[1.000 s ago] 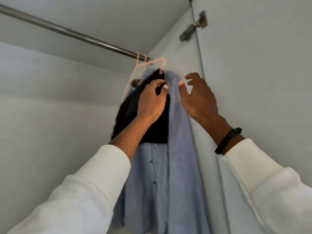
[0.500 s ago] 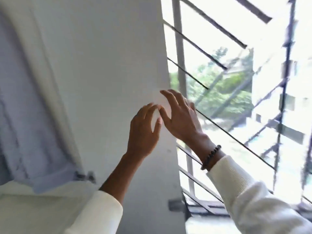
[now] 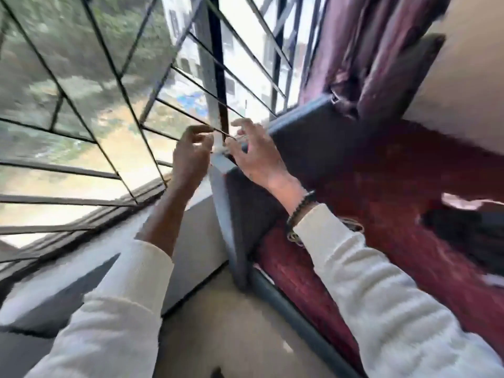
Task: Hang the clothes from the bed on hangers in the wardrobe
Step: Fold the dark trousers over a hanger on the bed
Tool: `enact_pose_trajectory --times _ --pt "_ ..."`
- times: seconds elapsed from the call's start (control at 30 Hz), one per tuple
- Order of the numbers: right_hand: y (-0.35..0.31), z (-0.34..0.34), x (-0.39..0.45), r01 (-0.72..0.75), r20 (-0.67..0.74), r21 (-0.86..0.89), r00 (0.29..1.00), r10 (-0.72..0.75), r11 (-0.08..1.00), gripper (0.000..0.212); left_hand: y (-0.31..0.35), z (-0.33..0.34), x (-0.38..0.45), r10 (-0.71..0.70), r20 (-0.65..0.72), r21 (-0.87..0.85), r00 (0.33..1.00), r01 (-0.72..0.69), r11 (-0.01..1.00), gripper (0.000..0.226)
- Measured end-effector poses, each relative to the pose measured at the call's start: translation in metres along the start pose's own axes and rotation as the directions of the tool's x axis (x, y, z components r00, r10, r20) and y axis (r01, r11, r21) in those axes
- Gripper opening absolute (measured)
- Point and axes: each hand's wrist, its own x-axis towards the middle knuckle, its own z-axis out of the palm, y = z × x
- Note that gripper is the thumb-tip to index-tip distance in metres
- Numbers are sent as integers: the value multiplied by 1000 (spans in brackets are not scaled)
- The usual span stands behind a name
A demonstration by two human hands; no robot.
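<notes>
The frame is motion-blurred. My left hand (image 3: 191,152) and my right hand (image 3: 255,155) hover side by side in mid-air, fingers loosely curled, holding nothing. They are in front of the corner of the blue-grey bed frame (image 3: 236,227). To the right lies the bed with a dark red cover (image 3: 381,186). A dark garment (image 3: 458,233) lies on it near the right edge, with a pale pink item (image 3: 463,201) just above; both are too blurred to identify. The wardrobe and the hung clothes are out of view.
A large window with black metal bars (image 3: 117,85) fills the left and top. A maroon curtain (image 3: 368,50) hangs at the upper right. A grey sill ledge (image 3: 199,236) runs below the window, and beige floor (image 3: 231,336) lies between it and the bed.
The view has swung right from the wardrobe, past its door, to the window and bed. Both hands let go of the hung blue shirt and dark garment and now hold nothing.
</notes>
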Motion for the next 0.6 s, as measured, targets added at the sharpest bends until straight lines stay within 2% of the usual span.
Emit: enact_pose_trajectory --times 0.07,0.13,0.27,0.43,0.6 --pt "66 -29 -20 -164 -30 -28 986 163 986 32 -15 75 0 -39 213 -69 976 55 996 10" --pt "117 -47 -40 -289 -79 -26 955 287 957 28 -24 134 -8 -51 356 -76 933 83 994 12" --pt "208 -75 -69 -507 -185 -78 853 487 858 23 -50 250 -14 -113 605 -79 788 201 976 20" --pt "266 -98 -99 -640 -267 -89 753 601 763 20 -58 357 -25 -187 764 -9 617 300 954 18" --pt "309 -148 -112 -740 -363 -84 647 671 668 18 -38 438 -35 -179 868 15 463 336 942 16"
